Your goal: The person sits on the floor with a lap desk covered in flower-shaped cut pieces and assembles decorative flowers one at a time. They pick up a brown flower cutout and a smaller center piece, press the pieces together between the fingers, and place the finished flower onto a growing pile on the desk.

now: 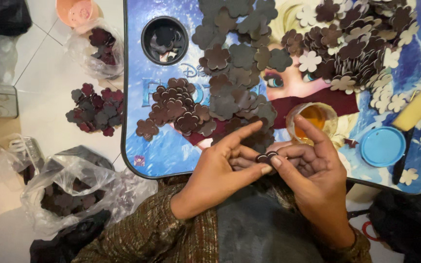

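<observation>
A person seated at a small lap table (133, 97) with a blue cartoon print works a single dark flower-shaped cutout (267, 157) between both hands, seen from above. The left hand (222, 168) and right hand (313, 168) meet at the near edge of the table, thumbs and fingertips pinched together on the small piece, which sits between the two hands just above the person's lap; the left index finger points out towards the right, and the right index finger stretches up towards a clear cup of amber liquid (313, 120) standing just beyond the hands. Across the far half of the table lies a broad heap of dark grey and brown flower cutouts (235, 73), with a smaller brown cluster (176, 107) to its left and a mound of mixed brown and cream flowers (356, 44) at the far right. A round cup hole (164, 40) in the table's far left corner holds a few more pieces. To the right of the cup rest a blue round lid (382, 146) and a yellow sponge (418, 108). On the tiled floor to the left sit a loose pile of maroon flowers (96, 109), a clear plastic bag of dark pieces (74, 192) nearer the person, and another bag (98, 46) farther off.
</observation>
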A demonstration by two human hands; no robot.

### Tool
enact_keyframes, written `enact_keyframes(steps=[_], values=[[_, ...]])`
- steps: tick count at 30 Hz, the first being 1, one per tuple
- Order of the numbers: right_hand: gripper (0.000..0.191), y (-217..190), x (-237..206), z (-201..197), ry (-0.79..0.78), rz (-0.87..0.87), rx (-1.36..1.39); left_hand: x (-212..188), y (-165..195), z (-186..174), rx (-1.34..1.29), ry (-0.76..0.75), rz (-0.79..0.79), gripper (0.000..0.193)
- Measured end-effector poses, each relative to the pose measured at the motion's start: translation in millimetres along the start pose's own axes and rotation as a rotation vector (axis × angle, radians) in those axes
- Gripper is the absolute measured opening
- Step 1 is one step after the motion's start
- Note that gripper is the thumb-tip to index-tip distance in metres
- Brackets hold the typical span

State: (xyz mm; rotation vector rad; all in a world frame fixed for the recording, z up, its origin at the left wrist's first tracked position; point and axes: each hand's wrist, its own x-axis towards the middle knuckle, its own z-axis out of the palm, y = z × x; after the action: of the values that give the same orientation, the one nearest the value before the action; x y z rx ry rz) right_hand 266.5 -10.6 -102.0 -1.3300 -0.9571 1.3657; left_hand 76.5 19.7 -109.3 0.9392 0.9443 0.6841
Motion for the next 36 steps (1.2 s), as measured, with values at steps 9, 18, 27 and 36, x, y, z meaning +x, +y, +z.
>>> enact_keyframes(steps=[9, 18, 27, 36], values=[[0.086, 4.6, -3.6, -12.1, -0.037, 0.098, -0.048, 1.6, 12.5, 11.6, 0.211, 0.003, -0.055, 0.081], [0.095, 16.4, -12.7, -34.8, -0.039, 0.098, -0.015, 4.5, 0.0, 23.5, 0.245, -0.048, -0.023, 0.075], [0.083, 2.0, 20.2, -105.9, 0.55, -0.265, -0.517, -6.5, 1.1, -9.2, 0.641, 0.275, 0.148, 0.062], [0.089, -10.1, 42.9, -133.8, 0.553, -0.417, -1.28, -41.1, 22.0, -57.4, 0.704, 0.627, 0.2, 0.052]])
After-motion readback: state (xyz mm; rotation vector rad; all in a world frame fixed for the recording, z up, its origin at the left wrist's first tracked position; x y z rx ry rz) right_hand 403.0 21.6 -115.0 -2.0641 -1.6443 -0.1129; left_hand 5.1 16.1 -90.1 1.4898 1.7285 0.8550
